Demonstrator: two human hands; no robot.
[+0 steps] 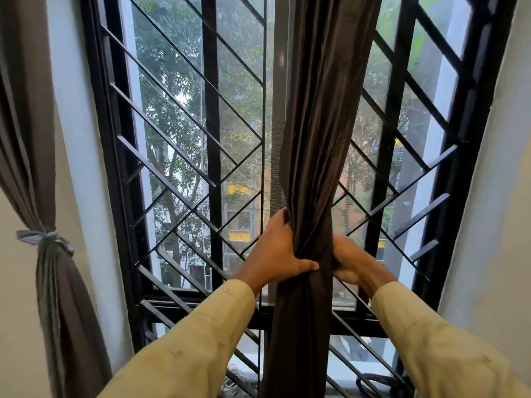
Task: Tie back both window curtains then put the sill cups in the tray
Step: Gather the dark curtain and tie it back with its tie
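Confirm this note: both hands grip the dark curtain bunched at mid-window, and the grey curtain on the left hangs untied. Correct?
No. The head view shows the grey curtain cinched by a pale tie, not untied. The left hand and right hand do grip the dark curtain at mid-window.

Middle curtain (313, 139) dark chocolate brown, plain, slight sheen along the folds. Left curtain (26, 124) duller grey-brown, plain; its tie (46, 238) pale blue-grey. Window grille (212, 110) black, thin bars in diagonal runs between black uprights, meeting in chevron and diamond shapes low in the middle. Left sleeve (201, 340) and right sleeve (431, 340) pale yellow-beige, plain, with faint darker smudges. Wall (488, 225) off-white, cooler bluish-white on the window reveal (77, 139). Outside, tree leaves (166, 67) green, building (356, 179) orange-red with yellow bands (238, 189). Cable (376, 379) on the sill black.
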